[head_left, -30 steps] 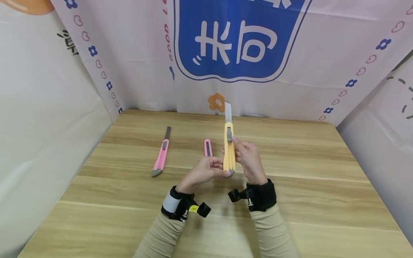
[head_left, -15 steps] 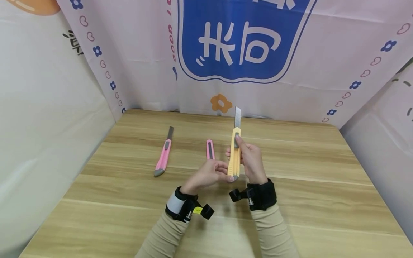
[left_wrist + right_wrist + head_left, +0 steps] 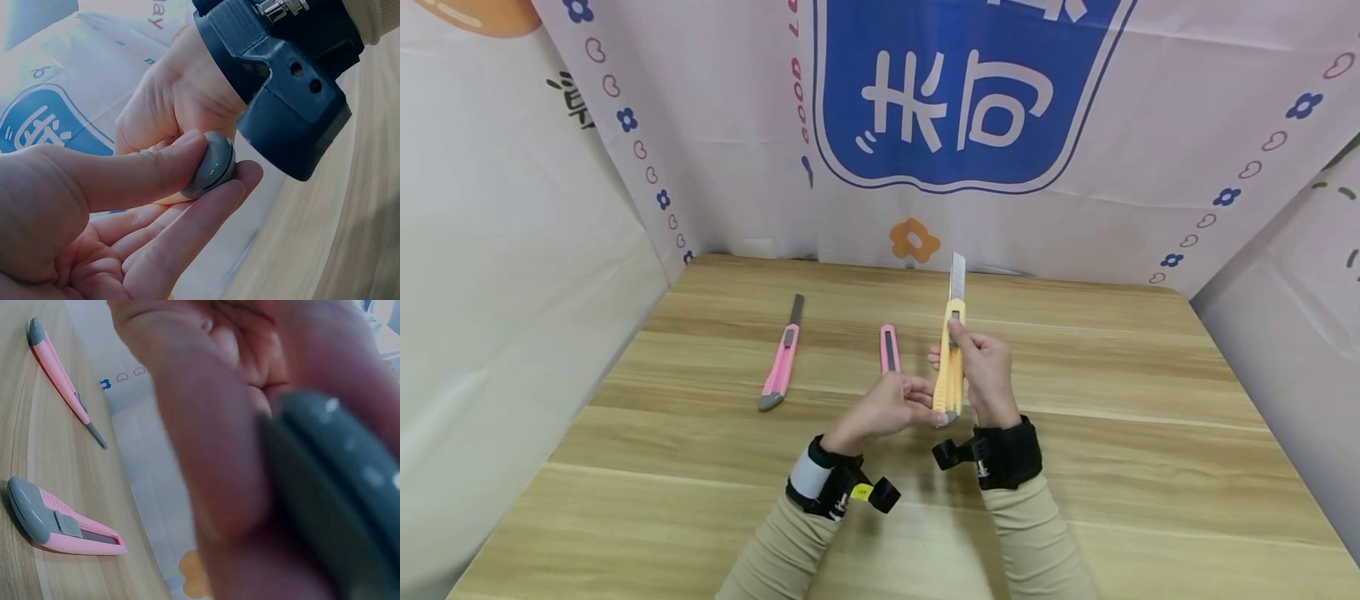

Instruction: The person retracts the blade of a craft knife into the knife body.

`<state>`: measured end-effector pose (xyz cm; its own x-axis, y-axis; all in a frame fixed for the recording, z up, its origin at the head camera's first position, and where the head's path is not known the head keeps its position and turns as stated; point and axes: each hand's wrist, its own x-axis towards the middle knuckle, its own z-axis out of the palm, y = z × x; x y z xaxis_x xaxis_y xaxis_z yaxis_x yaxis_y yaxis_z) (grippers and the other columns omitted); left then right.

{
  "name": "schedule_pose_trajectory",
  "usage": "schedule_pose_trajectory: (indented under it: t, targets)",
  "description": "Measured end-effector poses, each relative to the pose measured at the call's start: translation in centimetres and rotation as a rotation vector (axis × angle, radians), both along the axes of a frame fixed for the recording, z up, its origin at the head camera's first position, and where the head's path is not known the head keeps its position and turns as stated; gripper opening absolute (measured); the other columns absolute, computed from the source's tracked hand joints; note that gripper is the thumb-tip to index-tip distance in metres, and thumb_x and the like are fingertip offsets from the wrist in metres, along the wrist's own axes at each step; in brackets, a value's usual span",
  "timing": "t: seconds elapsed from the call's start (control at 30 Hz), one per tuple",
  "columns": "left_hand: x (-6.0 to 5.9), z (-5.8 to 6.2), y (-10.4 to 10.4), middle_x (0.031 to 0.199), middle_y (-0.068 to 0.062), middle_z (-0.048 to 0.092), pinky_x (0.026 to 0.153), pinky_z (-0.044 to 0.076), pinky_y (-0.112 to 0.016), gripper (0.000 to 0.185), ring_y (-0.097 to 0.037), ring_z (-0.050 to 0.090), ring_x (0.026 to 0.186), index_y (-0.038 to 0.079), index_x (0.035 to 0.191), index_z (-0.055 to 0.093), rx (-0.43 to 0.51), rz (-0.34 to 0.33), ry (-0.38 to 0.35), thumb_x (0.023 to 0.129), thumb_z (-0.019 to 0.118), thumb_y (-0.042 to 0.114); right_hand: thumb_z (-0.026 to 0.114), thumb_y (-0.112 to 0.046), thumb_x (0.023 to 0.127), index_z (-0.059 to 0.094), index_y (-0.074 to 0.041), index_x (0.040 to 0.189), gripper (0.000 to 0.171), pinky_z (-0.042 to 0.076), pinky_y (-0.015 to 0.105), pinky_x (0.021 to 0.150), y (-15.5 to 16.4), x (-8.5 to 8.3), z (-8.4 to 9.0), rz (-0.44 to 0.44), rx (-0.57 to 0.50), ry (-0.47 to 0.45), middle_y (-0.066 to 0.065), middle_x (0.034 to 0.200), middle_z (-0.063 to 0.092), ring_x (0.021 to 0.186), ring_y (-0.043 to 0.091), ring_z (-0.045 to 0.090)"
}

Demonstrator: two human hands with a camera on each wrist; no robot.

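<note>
Yellow plastic utility knife (image 3: 949, 371) with bare metal blade, glossy grey end cap (image 3: 212, 165), matt wood-grain table (image 3: 1135, 433), printed cloth backdrop (image 3: 1075, 200)

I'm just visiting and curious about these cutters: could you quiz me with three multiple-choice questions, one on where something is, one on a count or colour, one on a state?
1. Where is the yellow knife?
A. flat on the table
B. held in both hands above the table
C. leaning on the banner

2. How many pink knives lie on the table?
A. one
B. two
C. four

3. What state is the yellow knife's blade in?
A. pushed out
B. fully drawn in
C. snapped off

Answers:
1 B, the right hand grips its body while the left hand pinches its grey end cap.
2 B, the pink knives show in the head view.
3 A, bare metal stands above the yellow body.
</note>
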<state>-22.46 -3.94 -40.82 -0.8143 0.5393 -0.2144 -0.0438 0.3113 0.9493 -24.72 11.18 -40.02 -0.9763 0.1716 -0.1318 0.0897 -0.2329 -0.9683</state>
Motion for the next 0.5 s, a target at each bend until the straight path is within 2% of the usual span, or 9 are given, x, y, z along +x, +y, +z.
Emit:
schedule_pose_trajectory:
  t: [0.17,0.3,0.5]
  targets:
    - [0.07,0.04,0.09,0.105,-0.018,0.073,0.079,0.058,-0.023,0.032,-0.010,0.069,0.086,-0.002,0.113,0.067,-0.019,0.012,-0.015,0.083,0.074,0.009,0.061,-0.026,0.095,0.057,0.018,0.114,0.048,0.061,0.028,0.061,0.11,0.08,0.18,0.015,0.009,-0.002,0.000,0.061,0.072,0.056,0.011,0.071]
    - [0.06,0.06,0.04,0.103,-0.019,0.073,0.077,0.058,-0.022,0.031,-0.009,0.068,0.083,-0.003,0.111,0.067,-0.013,0.019,-0.005,0.083,0.074,0.008,0.060,-0.034,0.095,0.060,0.016,0.112,0.052,0.062,0.030,0.065,0.24,0.20,0.38,0.049,0.047,0.005,0.001,0.066,0.074,0.060,0.011,0.072]
    - [0.03,0.01,0.11,0.102,-0.017,0.074,0.075,0.056,-0.020,0.029,-0.007,0.067,0.081,-0.001,0.109,0.069,-0.022,0.014,-0.013,0.082,0.074,0.008,0.058,-0.033,0.096,0.060,0.017,0.108,0.051,0.061,0.027,0.062,0.27,0.25,0.54,0.050,0.030,0.036,-0.004,0.060,0.072,0.058,0.010,0.071]
